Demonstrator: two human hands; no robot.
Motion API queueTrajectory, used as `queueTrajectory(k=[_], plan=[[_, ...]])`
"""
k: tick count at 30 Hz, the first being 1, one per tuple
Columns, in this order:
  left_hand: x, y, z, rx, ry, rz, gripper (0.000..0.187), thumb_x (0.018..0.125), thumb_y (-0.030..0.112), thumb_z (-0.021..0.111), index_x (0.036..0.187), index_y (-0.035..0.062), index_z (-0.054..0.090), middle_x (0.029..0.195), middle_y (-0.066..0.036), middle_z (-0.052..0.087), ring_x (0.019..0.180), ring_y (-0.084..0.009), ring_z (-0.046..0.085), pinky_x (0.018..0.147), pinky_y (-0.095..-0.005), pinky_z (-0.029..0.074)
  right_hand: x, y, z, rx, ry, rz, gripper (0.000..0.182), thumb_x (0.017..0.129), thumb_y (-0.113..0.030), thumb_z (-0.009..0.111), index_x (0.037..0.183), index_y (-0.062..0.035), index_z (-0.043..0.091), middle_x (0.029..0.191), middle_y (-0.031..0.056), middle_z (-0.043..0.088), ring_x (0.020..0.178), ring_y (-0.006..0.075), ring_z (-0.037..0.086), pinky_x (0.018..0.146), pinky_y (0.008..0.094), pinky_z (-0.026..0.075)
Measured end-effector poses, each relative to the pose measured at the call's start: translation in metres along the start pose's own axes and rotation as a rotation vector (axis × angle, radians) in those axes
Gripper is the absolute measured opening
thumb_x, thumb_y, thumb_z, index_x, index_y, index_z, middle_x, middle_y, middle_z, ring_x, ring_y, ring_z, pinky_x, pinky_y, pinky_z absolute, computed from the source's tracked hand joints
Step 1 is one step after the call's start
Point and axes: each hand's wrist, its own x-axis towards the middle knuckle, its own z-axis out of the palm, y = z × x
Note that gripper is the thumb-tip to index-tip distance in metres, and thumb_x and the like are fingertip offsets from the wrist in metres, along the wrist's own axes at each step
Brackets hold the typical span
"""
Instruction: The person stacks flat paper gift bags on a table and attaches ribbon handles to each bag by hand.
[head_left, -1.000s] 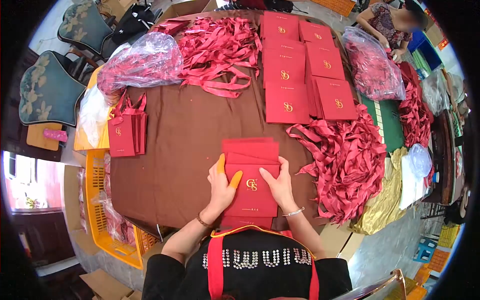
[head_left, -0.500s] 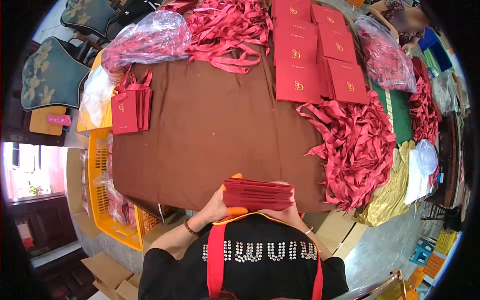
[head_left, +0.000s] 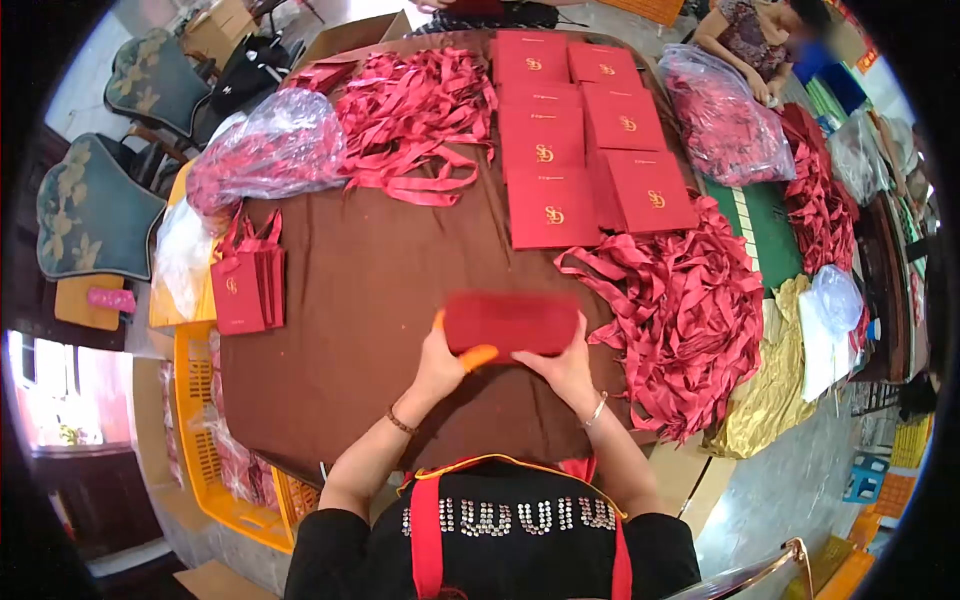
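Brown cloth covers the surface [head_left: 380,300], and at its near edge both hands grip a blurred stack of red bags [head_left: 510,322] held just above the cloth. From that stack, the left hand [head_left: 440,368] clasps the left end, orange covers on two fingertips, while the right hand [head_left: 562,368] clasps the right end. Beyond the stack lie flat red bags [head_left: 550,210]; to its right, a heap of red ribbons [head_left: 685,320]; to its left, upright handled bags [head_left: 250,285].
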Motion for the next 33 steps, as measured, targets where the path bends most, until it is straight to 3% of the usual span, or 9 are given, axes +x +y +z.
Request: queueTrajectory(k=[2, 6, 8, 12, 19, 22, 24, 28, 33], plan=[[0.024, 0.003, -0.001, -0.092, 0.086, -0.059, 0.056, 0.077, 0.016, 0.074, 0.121, -0.0027, 0.045, 0.108, -0.009, 0.061, 0.097, -0.0168, 0.058, 0.085, -0.0312, 0.047, 0.019, -0.012, 0.007, 0.278, -0.007, 0.119, 0.084, 0.074, -0.015, 0.076, 0.137, -0.0023, 0.021, 0.127, 0.0165, 0.044, 0.117, 0.0237, 0.046, 0.098, 0.0362, 0.040], [0.062, 0.001, -0.019, -0.313, 0.027, -0.288, 0.044, 0.081, 0.013, 0.069, 0.117, -0.0035, 0.048, 0.105, -0.009, 0.061, 0.094, -0.0150, 0.059, 0.083, -0.0287, 0.048, 0.040, 0.010, 0.003, -0.021, 0.013, -0.056, 0.064, 0.083, -0.020, 0.066, 0.133, -0.0024, 0.031, 0.129, 0.0188, 0.041, 0.122, 0.0271, 0.041, 0.100, 0.0378, 0.037], [0.070, 0.004, -0.026, -0.247, 0.051, -0.238, 0.039, 0.083, 0.012, 0.067, 0.115, -0.0032, 0.050, 0.106, -0.009, 0.061, 0.094, -0.0149, 0.059, 0.083, -0.0288, 0.048, 0.047, 0.007, -0.015, -0.460, 0.151, -0.339, 0.047, 0.084, -0.016, 0.064, 0.124, -0.0031, 0.045, 0.126, 0.0198, 0.043, 0.118, 0.0337, 0.044, 0.097, 0.0395, 0.039], [0.086, -0.005, -0.036, -0.324, 0.043, -0.301, 0.035, 0.086, 0.011, 0.063, 0.117, -0.0014, 0.051, 0.108, -0.008, 0.061, 0.096, -0.0150, 0.060, 0.084, -0.0291, 0.049, 0.055, 0.005, -0.041, -0.808, 0.110, -0.154, 0.034, 0.081, -0.014, 0.063, 0.113, -0.0050, 0.054, 0.115, 0.0130, 0.051, 0.094, 0.0338, 0.058, 0.073, 0.0396, 0.050], [0.105, -0.002, -0.021, -0.204, 0.012, -0.298, 0.036, 0.085, 0.012, 0.065, 0.116, -0.0007, 0.052, 0.108, -0.008, 0.062, 0.097, -0.0155, 0.059, 0.084, -0.0300, 0.048, 0.050, 0.017, -0.060, -0.738, 0.103, -0.117, 0.015, 0.080, -0.016, 0.064, 0.090, -0.0061, 0.059, 0.089, 0.0081, 0.055, 0.077, 0.0299, 0.060, 0.064, 0.0390, 0.049], [0.111, -0.006, -0.016, -0.161, -0.036, -0.286, 0.040, 0.082, 0.013, 0.068, 0.116, -0.0011, 0.051, 0.108, -0.008, 0.061, 0.098, -0.0155, 0.058, 0.085, -0.0300, 0.047, 0.045, -0.006, -0.063, 0.150, 0.135, 0.362, 0.026, 0.094, -0.028, 0.051, 0.107, -0.0060, 0.049, 0.101, 0.0099, 0.061, 0.075, 0.0206, 0.064, 0.059, 0.0317, 0.050], [0.111, 0.000, -0.012, -0.182, -0.029, -0.274, 0.041, 0.082, 0.011, 0.067, 0.117, -0.0017, 0.050, 0.108, -0.009, 0.061, 0.098, -0.0158, 0.058, 0.085, -0.0294, 0.047, 0.046, 0.013, -0.049, 0.642, 0.218, 0.322, 0.030, 0.098, -0.030, 0.043, 0.114, -0.0047, 0.039, 0.111, 0.0154, 0.058, 0.090, 0.0250, 0.064, 0.074, 0.0334, 0.054], [0.084, 0.011, -0.022, -0.189, -0.045, -0.327, 0.044, 0.082, 0.009, 0.066, 0.120, -0.0022, 0.047, 0.111, -0.010, 0.060, 0.100, -0.0169, 0.058, 0.086, -0.0298, 0.047, 0.048, 0.017, -0.029, 0.871, 0.246, 0.298, 0.036, 0.097, -0.028, 0.045, 0.123, -0.0049, 0.036, 0.125, 0.0160, 0.049, 0.115, 0.0279, 0.051, 0.096, 0.0403, 0.043], [0.038, 0.024, -0.043, -0.242, -0.095, -0.458, 0.047, 0.082, 0.006, 0.066, 0.124, -0.0015, 0.044, 0.114, -0.009, 0.058, 0.102, -0.0160, 0.057, 0.088, -0.0299, 0.048, 0.085, 0.027, -0.016, 1.020, 0.111, 0.394, 0.039, 0.094, -0.026, 0.052, 0.126, -0.0080, 0.039, 0.130, 0.0097, 0.044, 0.125, 0.0275, 0.041, 0.104, 0.0427, 0.032]])
